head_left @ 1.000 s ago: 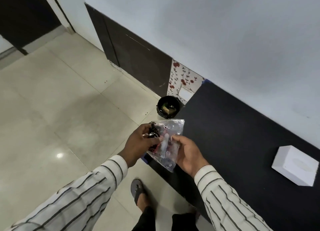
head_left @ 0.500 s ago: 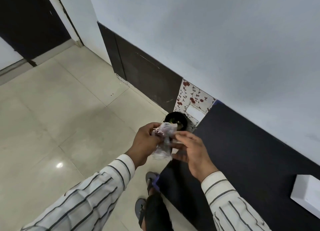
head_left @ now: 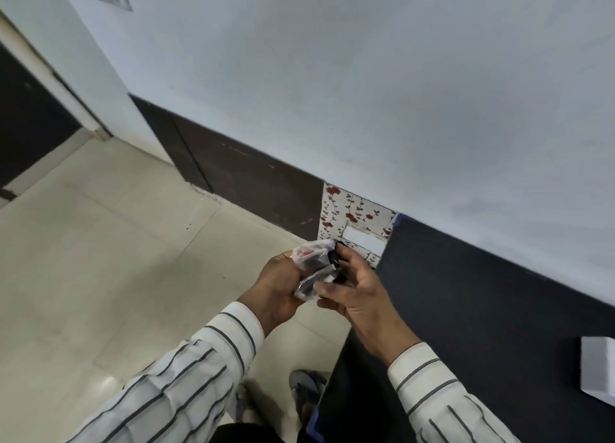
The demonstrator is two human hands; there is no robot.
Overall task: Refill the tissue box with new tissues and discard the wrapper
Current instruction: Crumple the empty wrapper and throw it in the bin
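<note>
Both hands, left hand (head_left: 278,284) and right hand (head_left: 361,288), are closed on the crumpled wrapper (head_left: 314,268), held above the floor beside the dark table (head_left: 482,309), apparently compacting it for disposal, with the tissue box (head_left: 597,367) at the table's right edge

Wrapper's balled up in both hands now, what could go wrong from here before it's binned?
The bin is not in view, apparently hidden behind the hands, so a toss of the crumpled wrapper would be blind and might land on the floor. The left hand and right hand only pinch it; springy plastic could unfurl and slip.
</note>
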